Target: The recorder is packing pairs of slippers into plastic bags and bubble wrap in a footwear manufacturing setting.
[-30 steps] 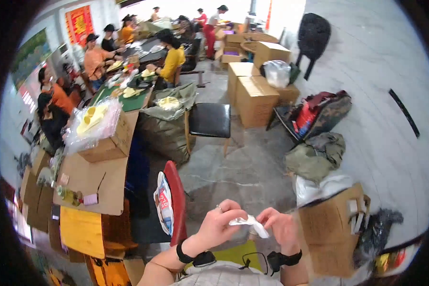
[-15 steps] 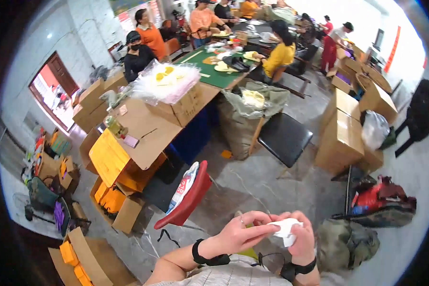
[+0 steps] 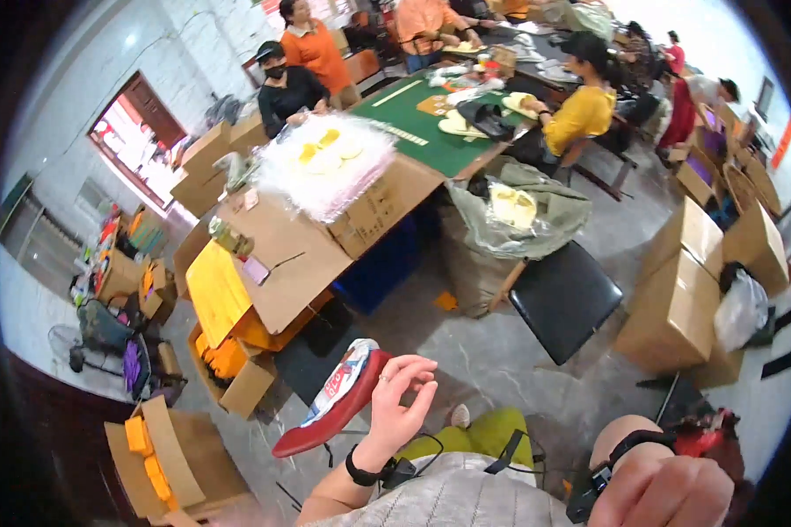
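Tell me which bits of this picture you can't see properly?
- Right hand, head view: cut off by the lower edge, so whether it holds anything is hidden.
- Left hand: fingers curled, too small to tell if they pinch something.
- Red chair: its legs are hidden under the seat.

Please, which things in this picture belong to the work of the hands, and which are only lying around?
With the hands: left hand, open, beside red chair bearing a printed packet; right hand.
Lying about: black stool, cardboard boxes, green table, grey sack.
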Action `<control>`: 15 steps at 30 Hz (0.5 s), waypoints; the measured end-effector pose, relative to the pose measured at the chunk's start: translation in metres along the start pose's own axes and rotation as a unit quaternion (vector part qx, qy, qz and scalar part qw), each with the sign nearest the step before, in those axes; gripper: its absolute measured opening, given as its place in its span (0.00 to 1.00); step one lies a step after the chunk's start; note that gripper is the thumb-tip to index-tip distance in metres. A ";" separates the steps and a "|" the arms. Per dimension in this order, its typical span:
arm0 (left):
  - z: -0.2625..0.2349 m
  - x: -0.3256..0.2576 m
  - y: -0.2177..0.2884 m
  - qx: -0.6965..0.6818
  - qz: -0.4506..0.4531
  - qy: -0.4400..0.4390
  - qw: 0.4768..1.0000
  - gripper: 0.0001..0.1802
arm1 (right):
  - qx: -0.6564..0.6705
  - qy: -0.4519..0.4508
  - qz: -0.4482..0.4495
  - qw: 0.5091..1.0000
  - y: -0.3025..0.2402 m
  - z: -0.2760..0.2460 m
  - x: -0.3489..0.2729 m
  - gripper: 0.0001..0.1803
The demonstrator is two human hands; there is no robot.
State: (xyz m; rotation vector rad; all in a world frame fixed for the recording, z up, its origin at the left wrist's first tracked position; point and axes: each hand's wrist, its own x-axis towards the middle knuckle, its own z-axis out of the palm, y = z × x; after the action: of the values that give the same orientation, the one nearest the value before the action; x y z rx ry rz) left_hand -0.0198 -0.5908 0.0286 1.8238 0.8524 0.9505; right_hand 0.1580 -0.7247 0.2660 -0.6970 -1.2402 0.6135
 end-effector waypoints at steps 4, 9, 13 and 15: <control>0.026 0.054 -0.001 -0.001 -0.005 0.039 0.999 0.15 | -0.034 -0.039 0.005 0.999 0.023 -0.040 0.072 0.13; 0.036 0.090 -0.010 0.074 -0.037 0.161 0.984 0.15 | -0.123 0.055 0.101 0.986 0.057 -0.065 0.122 0.17; 0.062 0.124 -0.007 0.077 -0.051 0.217 0.972 0.15 | 0.172 -0.276 0.175 0.929 0.084 -0.148 0.202 0.08; 0.067 0.135 -0.005 0.098 -0.066 0.236 0.965 0.14 | 0.198 -0.323 0.177 0.909 0.108 -0.172 0.222 0.08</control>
State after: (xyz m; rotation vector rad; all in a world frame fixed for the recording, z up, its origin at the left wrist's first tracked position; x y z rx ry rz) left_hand 0.1005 -0.5014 0.0382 1.6981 1.3844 1.2750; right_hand 0.3693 -0.5128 0.2927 -0.3751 -1.5332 1.4388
